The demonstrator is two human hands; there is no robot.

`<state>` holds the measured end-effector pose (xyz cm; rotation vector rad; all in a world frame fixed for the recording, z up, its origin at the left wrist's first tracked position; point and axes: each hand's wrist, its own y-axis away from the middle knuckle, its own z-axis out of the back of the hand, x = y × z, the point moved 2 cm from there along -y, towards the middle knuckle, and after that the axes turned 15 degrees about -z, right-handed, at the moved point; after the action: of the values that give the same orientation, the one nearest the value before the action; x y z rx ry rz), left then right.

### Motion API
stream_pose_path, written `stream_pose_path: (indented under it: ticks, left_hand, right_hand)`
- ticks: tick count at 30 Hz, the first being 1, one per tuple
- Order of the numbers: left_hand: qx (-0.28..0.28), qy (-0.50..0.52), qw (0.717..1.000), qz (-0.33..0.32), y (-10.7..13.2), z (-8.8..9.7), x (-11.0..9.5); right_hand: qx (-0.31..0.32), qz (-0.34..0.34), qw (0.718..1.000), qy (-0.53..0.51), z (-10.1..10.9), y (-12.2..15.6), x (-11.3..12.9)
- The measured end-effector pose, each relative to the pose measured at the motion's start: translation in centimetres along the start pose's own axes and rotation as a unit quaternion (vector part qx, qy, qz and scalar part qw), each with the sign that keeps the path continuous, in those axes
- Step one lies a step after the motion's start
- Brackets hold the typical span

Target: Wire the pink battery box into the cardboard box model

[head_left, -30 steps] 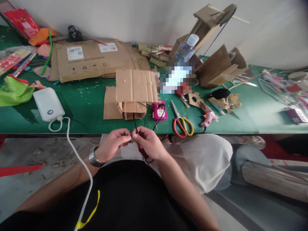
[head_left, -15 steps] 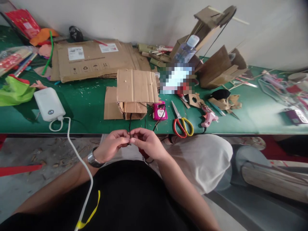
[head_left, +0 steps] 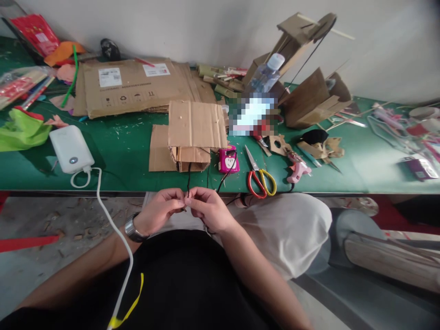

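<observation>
A thin black cord (head_left: 189, 178) hangs out of the open front of a small cardboard box structure (head_left: 197, 123) at the table's front edge. My left hand (head_left: 167, 207) and my right hand (head_left: 208, 207) meet just in front of that edge, each pinching the cord near its lower end. Their thumbs and forefingers almost touch, and a short dark tip shows below them. What the other fingers do is partly hidden. Right of the box stands a pink power socket (head_left: 228, 160) with a black plug in it.
Scissors (head_left: 260, 176) with red and yellow handles and a pink glue gun (head_left: 298, 169) lie to the right. A white power bank (head_left: 71, 149) with a cable is at left. Behind are flattened cardboard (head_left: 130, 91), a plastic bottle (head_left: 266, 75) and a tall cardboard model (head_left: 292, 34).
Both hands keep their pinch on the cord, shifting very slightly. The right hand's fingers have curled a little more, and the cord leans slightly further right. The whole view has shifted a touch.
</observation>
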<state>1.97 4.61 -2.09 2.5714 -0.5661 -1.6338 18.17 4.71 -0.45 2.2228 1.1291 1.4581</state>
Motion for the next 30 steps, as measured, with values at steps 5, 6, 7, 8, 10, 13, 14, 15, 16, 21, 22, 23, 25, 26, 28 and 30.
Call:
stream_pose_path:
  ticks: [5,6,7,8,10,13,14,15,16,21,22,23,25,26,28,30]
  left_hand:
    - [0.017,-0.029,0.999,-0.009,0.6,0.5,0.6]
    - [0.018,-0.032,0.999,-0.010,0.7,0.7,0.7]
    - [0.017,-0.036,0.999,-0.009,0.9,0.9,0.9]
    - [0.015,-0.039,0.999,-0.007,1.0,1.1,1.0]
    - [0.009,-0.045,0.999,0.000,1.2,1.4,1.1]
    - [-0.004,-0.045,0.999,0.006,1.4,1.7,0.9]
    - [-0.008,-0.044,0.999,0.006,1.4,1.7,0.8]
    - [-0.012,-0.043,0.999,0.007,1.5,1.7,0.7]
    - [-0.015,-0.042,0.999,0.007,1.4,1.7,0.6]
    - [-0.022,-0.036,0.999,0.013,1.3,1.7,0.4]
    - [-0.023,-0.035,0.999,0.015,1.3,1.7,0.4]
    - [-0.025,-0.033,0.999,0.016,1.3,1.7,0.4]
    - [-0.026,-0.030,0.999,0.017,1.3,1.7,0.4]
    - [-0.026,-0.031,0.999,0.015,1.3,1.7,0.3]
    - [-0.025,-0.034,0.999,0.011,1.3,1.7,0.3]
    - [-0.023,-0.037,0.999,0.009,1.4,1.7,0.4]
  right_hand:
    - [0.014,-0.015,0.998,-0.066,-0.2,-0.4,-0.2]
    - [0.012,-0.017,0.997,-0.074,-0.2,-0.5,-0.1]
    - [0.011,-0.019,0.996,-0.081,-0.2,-0.7,0.0]
    - [0.010,-0.020,0.996,-0.087,-0.2,-0.8,0.0]
    - [0.007,-0.020,0.995,-0.098,-0.2,-1.1,0.1]
    - [0.001,-0.018,0.994,-0.112,-0.3,-1.8,0.1]
    - [-0.002,-0.016,0.993,-0.115,-0.3,-2.1,0.1]
    - [-0.004,-0.015,0.993,-0.119,-0.4,-2.3,0.1]
    - [-0.007,-0.013,0.992,-0.122,-0.5,-2.5,0.1]
    - [-0.026,-0.002,0.990,-0.140,-0.7,-3.2,0.5]
    - [-0.029,-0.001,0.989,-0.142,-0.8,-3.3,0.6]
    - [-0.031,0.000,0.989,-0.143,-0.8,-3.3,0.7]
    - [-0.035,0.002,0.989,-0.146,-0.9,-3.4,0.8]
    - [-0.037,0.004,0.988,-0.147,-0.9,-3.5,0.9]
    - [-0.041,0.006,0.988,-0.149,-0.8,-3.5,1.0]
    - [-0.045,0.008,0.987,-0.151,-0.8,-3.6,1.0]
